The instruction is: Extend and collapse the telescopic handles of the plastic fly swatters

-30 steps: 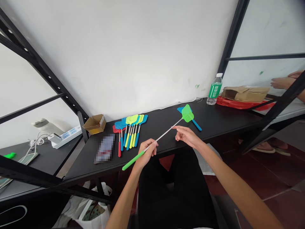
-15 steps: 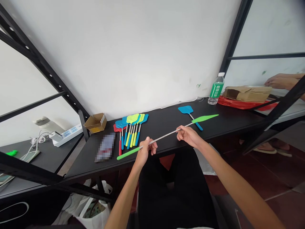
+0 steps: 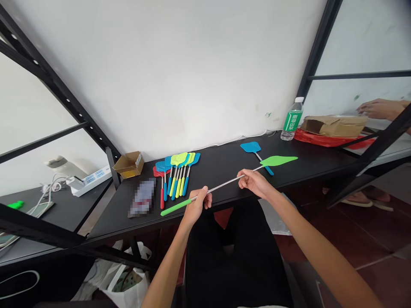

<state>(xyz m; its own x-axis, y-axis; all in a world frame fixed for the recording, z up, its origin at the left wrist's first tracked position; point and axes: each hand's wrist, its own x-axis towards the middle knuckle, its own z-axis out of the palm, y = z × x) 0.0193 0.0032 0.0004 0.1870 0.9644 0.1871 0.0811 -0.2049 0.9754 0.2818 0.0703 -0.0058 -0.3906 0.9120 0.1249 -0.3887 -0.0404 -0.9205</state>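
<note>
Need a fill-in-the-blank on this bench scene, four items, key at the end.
The left hand grips the held swatter, whose handle is ____.
The lone swatter beyond the right hand has a ____ head.
The bottle has a ____ cap.
The red-handled swatter lies at its row's ____ end.

green; blue; white; left

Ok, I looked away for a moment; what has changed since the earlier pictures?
The green swatter has turned nearly edge-on, its head swinging right, off the head of the lone blue swatter. The right hand has curled its extended finger at the shaft. The left hand still grips it; the other swatters and the bottle stayed put.
</note>
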